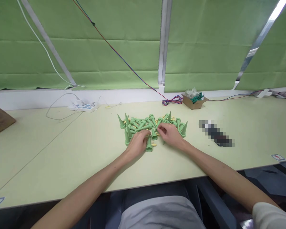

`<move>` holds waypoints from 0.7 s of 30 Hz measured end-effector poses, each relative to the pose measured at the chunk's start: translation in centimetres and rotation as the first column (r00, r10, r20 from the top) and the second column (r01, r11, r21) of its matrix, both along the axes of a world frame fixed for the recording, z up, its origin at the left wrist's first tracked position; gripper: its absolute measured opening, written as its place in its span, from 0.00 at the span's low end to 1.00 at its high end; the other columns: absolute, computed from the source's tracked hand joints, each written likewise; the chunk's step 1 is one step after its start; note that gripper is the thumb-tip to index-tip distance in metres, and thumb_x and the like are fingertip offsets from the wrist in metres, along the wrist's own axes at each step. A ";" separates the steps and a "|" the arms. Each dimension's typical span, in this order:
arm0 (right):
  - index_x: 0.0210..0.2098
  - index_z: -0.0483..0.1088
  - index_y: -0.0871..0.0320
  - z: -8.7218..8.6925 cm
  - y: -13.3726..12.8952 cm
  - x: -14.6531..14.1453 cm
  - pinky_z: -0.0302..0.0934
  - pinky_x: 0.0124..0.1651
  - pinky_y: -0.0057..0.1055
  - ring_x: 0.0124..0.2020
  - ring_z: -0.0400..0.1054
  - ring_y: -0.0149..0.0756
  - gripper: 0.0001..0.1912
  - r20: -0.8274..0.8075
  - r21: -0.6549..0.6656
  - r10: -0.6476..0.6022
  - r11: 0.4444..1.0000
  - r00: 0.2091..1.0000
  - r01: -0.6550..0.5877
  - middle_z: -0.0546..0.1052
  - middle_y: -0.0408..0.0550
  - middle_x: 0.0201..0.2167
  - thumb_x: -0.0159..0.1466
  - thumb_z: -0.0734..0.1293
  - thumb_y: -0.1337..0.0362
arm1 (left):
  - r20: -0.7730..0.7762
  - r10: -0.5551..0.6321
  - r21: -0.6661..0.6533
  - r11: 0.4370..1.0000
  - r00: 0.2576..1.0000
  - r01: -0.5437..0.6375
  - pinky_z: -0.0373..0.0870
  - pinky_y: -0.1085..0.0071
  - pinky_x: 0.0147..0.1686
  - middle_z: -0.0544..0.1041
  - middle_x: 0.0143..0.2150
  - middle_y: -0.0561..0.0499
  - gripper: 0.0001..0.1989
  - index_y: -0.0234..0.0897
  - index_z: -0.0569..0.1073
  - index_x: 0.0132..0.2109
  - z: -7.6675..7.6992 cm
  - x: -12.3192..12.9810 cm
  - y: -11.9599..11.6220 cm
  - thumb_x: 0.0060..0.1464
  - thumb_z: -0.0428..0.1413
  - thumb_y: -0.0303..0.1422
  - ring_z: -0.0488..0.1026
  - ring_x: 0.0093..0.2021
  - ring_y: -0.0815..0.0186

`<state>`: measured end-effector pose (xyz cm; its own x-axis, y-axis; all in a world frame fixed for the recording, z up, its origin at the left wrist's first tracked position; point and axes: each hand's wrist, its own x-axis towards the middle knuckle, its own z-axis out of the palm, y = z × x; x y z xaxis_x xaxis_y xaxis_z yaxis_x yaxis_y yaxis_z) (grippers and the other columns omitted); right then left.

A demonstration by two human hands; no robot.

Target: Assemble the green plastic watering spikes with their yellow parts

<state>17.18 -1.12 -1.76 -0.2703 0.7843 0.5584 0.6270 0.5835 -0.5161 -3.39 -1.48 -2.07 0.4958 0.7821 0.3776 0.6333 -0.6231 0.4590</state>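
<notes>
A heap of green plastic watering spikes (143, 124), cone-shaped with small yellow valve pieces, covers the middle of the table. My left hand (138, 143) is at the heap's near edge, its fingers curled on a green watering spike (149, 147) whose wide round end points toward me. A yellow piece (153, 145) sticks out at that spike's side. My right hand (169, 133) is over the heap's right part, thumb and fingers pinched together. What lies in that pinch is too small to make out. Another spike (154, 136) lies between both hands.
Behind the heap are a coiled red-and-blue cable (173, 100) and a small cardboard box (194, 103) with plastic wrap. A white power strip (83, 107) lies at the back left. A blurred dark object (216, 134) is on the right, a brown object (1, 120) far left.
</notes>
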 end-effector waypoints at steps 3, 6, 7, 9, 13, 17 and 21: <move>0.30 0.68 0.58 0.0 0.0 0.0 0.56 0.32 0.28 0.26 0.64 0.32 0.07 0.004 -0.001 0.000 1.000 1.000 0.000 0.73 0.44 0.24 0.65 0.62 0.70 | -0.038 0.023 0.005 1.000 0.999 -0.023 0.71 0.62 0.42 0.78 0.45 0.45 0.19 0.37 0.75 0.46 0.1 0.0 -0.1 0.54 0.45 0.19 0.74 0.46 0.55; 0.30 0.68 0.58 -0.1 0.1 0.0 0.55 0.32 0.28 0.25 0.64 0.32 0.07 0.010 -0.001 0.000 1.000 1.000 0.000 0.72 0.43 0.24 0.65 0.62 0.70 | -0.075 0.037 0.001 0.999 0.997 -0.037 0.71 0.62 0.41 0.77 0.42 0.45 0.18 0.37 0.75 0.45 0.1 0.0 0.0 0.55 0.45 0.20 0.74 0.44 0.55; 0.30 0.68 0.58 -0.1 0.1 0.0 0.55 0.31 0.28 0.25 0.64 0.32 0.07 0.011 -0.004 0.001 1.000 1.000 -0.001 0.72 0.43 0.24 0.65 0.62 0.70 | -0.080 0.037 0.002 0.999 0.996 -0.037 0.71 0.61 0.41 0.77 0.42 0.45 0.17 0.37 0.75 0.45 0.0 0.0 0.0 0.55 0.45 0.20 0.74 0.43 0.55; 0.30 0.68 0.58 -0.1 0.1 0.0 0.54 0.31 0.28 0.25 0.64 0.32 0.07 0.009 -0.010 0.005 1.000 1.000 -0.005 0.72 0.43 0.24 0.65 0.62 0.70 | -0.086 0.037 0.003 0.999 0.996 -0.037 0.71 0.61 0.42 0.76 0.42 0.45 0.17 0.37 0.75 0.45 -0.1 0.0 0.1 0.56 0.45 0.20 0.74 0.43 0.56; 0.29 0.67 0.58 -0.1 0.0 -0.1 0.54 0.31 0.27 0.24 0.63 0.31 0.07 0.005 -0.018 0.006 1.000 1.000 -0.005 0.71 0.42 0.23 0.65 0.62 0.70 | -0.092 0.040 -0.001 0.999 0.995 -0.040 0.71 0.61 0.42 0.76 0.42 0.44 0.17 0.36 0.76 0.45 -0.1 0.0 0.1 0.56 0.46 0.20 0.74 0.43 0.56; 0.29 0.67 0.58 0.0 -0.1 -0.1 0.53 0.30 0.27 0.24 0.62 0.31 0.07 0.000 -0.033 0.009 0.999 1.000 -0.009 0.71 0.42 0.22 0.64 0.62 0.70 | -0.080 0.050 -0.006 0.999 0.996 -0.050 0.70 0.62 0.40 0.75 0.41 0.44 0.16 0.36 0.76 0.44 0.0 0.0 0.1 0.56 0.47 0.20 0.74 0.42 0.56; 0.29 0.68 0.58 0.0 -0.1 -0.1 0.53 0.31 0.27 0.24 0.63 0.31 0.07 -0.003 -0.039 0.012 0.999 1.000 -0.012 0.71 0.42 0.22 0.64 0.62 0.70 | -0.085 0.066 -0.012 0.998 0.994 -0.067 0.68 0.64 0.37 0.75 0.39 0.45 0.13 0.36 0.75 0.40 0.1 0.1 0.0 0.57 0.48 0.21 0.73 0.39 0.57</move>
<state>17.10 -1.25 -1.72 -0.2780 0.8022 0.5284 0.6185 0.5704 -0.5405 -3.34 -1.50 -2.00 0.4721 0.8195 0.3248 0.7099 -0.5719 0.4110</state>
